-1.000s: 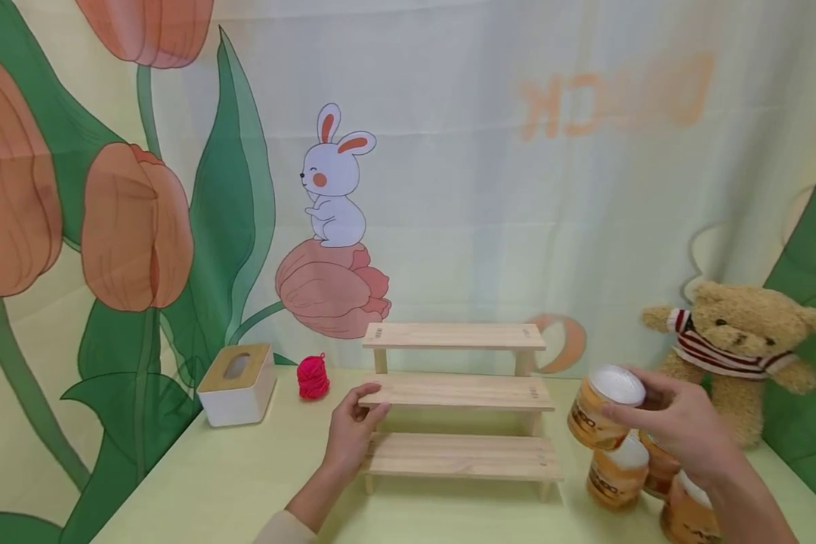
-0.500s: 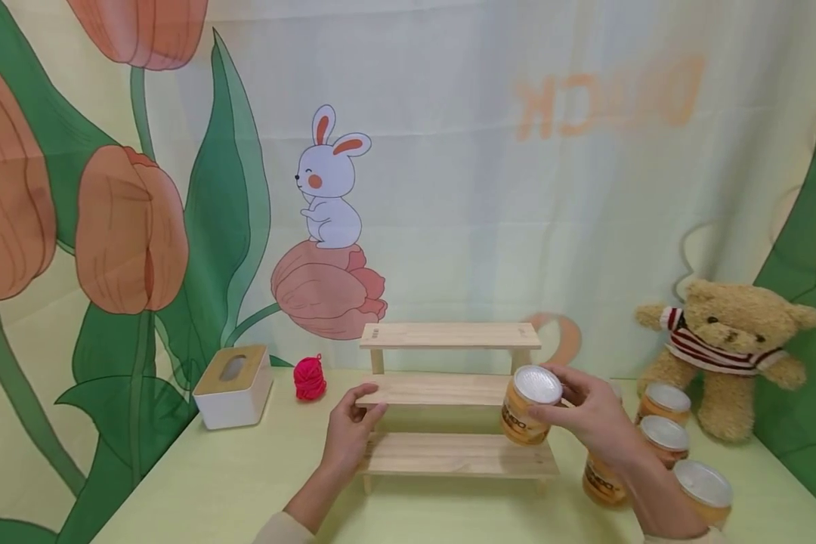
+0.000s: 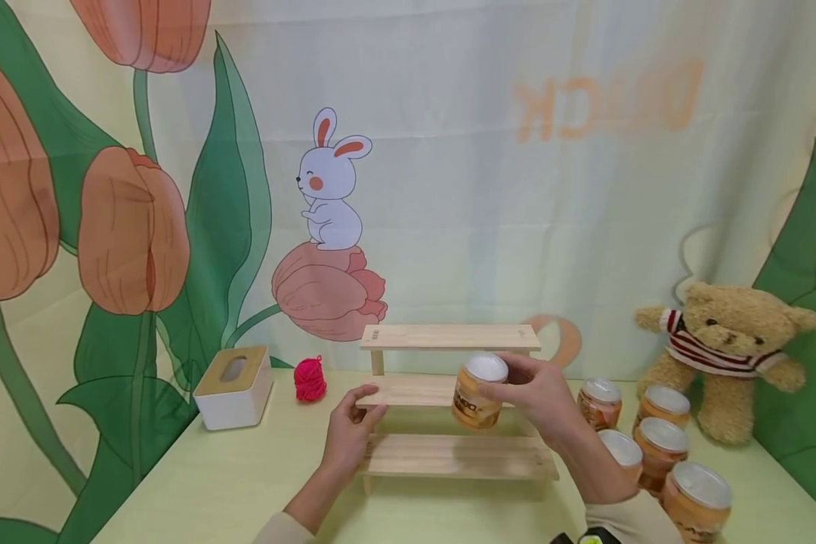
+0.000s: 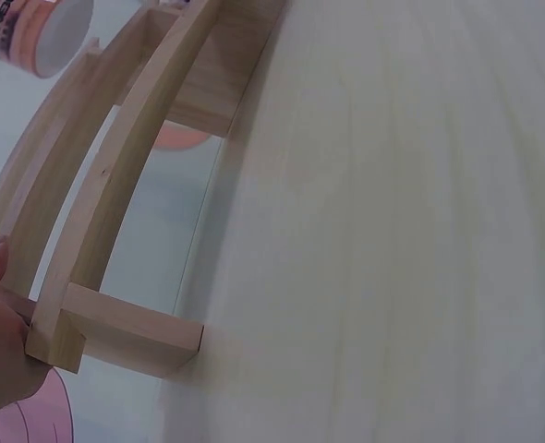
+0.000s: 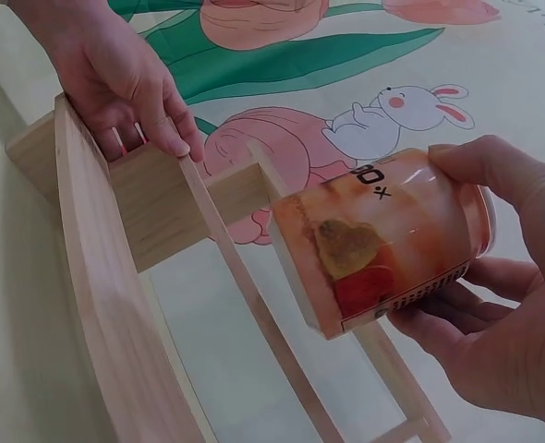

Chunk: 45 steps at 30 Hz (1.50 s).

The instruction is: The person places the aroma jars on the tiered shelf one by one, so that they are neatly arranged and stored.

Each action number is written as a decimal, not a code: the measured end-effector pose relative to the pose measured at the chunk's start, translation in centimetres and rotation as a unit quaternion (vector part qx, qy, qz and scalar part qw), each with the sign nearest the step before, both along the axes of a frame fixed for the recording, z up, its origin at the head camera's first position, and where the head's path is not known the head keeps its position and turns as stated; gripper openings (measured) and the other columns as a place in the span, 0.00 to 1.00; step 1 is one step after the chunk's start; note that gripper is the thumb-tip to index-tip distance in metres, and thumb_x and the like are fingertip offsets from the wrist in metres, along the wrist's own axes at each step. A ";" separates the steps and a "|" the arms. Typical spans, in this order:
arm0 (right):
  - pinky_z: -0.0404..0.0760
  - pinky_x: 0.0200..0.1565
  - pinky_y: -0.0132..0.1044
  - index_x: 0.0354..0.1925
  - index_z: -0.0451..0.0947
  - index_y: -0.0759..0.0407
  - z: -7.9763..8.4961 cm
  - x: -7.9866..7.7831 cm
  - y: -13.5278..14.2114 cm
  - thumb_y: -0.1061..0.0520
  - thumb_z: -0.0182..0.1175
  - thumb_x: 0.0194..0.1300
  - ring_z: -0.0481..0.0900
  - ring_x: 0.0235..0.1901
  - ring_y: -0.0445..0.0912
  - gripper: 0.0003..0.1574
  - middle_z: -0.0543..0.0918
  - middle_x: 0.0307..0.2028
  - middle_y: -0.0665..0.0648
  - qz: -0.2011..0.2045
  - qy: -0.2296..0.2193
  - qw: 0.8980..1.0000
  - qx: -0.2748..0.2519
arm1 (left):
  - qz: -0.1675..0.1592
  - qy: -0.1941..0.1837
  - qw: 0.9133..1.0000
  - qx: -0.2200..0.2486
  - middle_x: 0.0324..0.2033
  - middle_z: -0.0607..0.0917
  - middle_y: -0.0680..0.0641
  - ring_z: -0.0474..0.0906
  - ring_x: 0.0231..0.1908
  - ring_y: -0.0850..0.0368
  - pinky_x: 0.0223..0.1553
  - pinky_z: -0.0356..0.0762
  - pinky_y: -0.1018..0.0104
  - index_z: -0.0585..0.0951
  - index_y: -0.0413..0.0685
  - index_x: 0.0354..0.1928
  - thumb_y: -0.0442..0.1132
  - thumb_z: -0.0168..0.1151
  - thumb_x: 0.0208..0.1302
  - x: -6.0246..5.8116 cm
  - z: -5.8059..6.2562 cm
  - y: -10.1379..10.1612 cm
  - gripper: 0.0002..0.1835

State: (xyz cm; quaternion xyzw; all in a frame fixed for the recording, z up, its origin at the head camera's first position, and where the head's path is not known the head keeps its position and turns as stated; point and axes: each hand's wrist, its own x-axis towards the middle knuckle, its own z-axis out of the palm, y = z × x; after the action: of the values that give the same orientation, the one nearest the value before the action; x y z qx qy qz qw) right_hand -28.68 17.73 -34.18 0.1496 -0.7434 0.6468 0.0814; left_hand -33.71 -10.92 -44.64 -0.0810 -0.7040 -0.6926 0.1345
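Right-hand grip (image 3: 542,399) clasps an orange printed cylindrical can with a silvery lid (image 3: 473,400): thumb near side, fingers far side, can body projecting left. Can held above the lowest board of a pale wooden three-tier shelf (image 3: 449,457), nearer than the middle board. Left-hand grip (image 3: 348,427) pinches the middle board's left end. Similar orange cans (image 3: 697,508) stand right, on a pale green desk (image 3: 231,483).

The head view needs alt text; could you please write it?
A right hand holds an orange can by a wooden rack; the left hand grips the middle shelf. More cans and a teddy bear stand at right.
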 end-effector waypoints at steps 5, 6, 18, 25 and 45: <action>0.80 0.48 0.39 0.59 0.78 0.67 0.3 -1.0 -1.3 0.60 0.75 0.56 0.82 0.49 0.51 0.34 0.83 0.52 0.64 0.007 0.005 1.000 0.007 | 0.001 -0.004 1.000 -0.008 0.36 0.82 0.42 0.73 0.35 0.57 0.30 0.71 0.74 0.77 0.38 0.59 0.31 0.65 0.67 0.7 0.6 0.1 0.19; 0.80 0.49 0.40 0.60 0.78 0.67 0.4 -1.2 -1.6 0.59 0.75 0.57 0.81 0.49 0.52 0.34 0.83 0.52 0.64 0.009 0.005 1.000 0.009 | 0.001 -0.003 1.000 -0.009 0.36 0.82 0.42 0.73 0.35 0.56 0.31 0.71 0.73 0.77 0.37 0.59 0.30 0.65 0.67 1.0 0.9 0.1 0.19; 0.77 0.54 0.50 0.60 0.78 0.63 3.7 -4.0 -4.2 0.54 0.74 0.59 0.80 0.52 0.53 0.33 0.83 0.53 0.62 -0.005 0.025 0.999 0.039 | -0.006 0.010 1.000 -0.005 0.31 0.78 0.42 0.70 0.32 0.58 0.28 0.68 0.74 0.76 0.33 0.58 0.29 0.64 0.67 2.7 2.5 0.3 0.18; 0.78 0.53 0.49 0.61 0.77 0.64 5.1 -5.9 -5.3 0.57 0.72 0.60 0.79 0.53 0.54 0.32 0.82 0.53 0.63 -0.007 0.040 0.999 0.017 | -0.002 0.002 1.000 -0.005 0.32 0.79 0.43 0.71 0.32 0.58 0.28 0.69 0.74 0.77 0.35 0.58 0.30 0.65 0.67 1.4 1.3 0.2 0.19; 0.75 0.57 0.52 0.63 0.72 0.68 4.7 -10.4 -8.6 0.57 0.71 0.61 0.77 0.55 0.56 0.35 0.79 0.55 0.64 -0.018 0.016 1.000 0.000 | 0.008 -0.001 1.000 -0.005 0.32 0.79 0.39 0.71 0.33 0.56 0.27 0.68 0.74 0.78 0.37 0.58 0.29 0.65 0.66 0.5 0.6 0.1 0.19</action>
State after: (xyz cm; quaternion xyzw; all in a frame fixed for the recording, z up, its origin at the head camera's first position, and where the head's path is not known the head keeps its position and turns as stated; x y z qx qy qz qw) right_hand -39.06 9.14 -29.50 0.1463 -0.7448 0.6427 0.1045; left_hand -33.18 -10.77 -44.02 -0.0749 -0.7084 -0.6879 0.1391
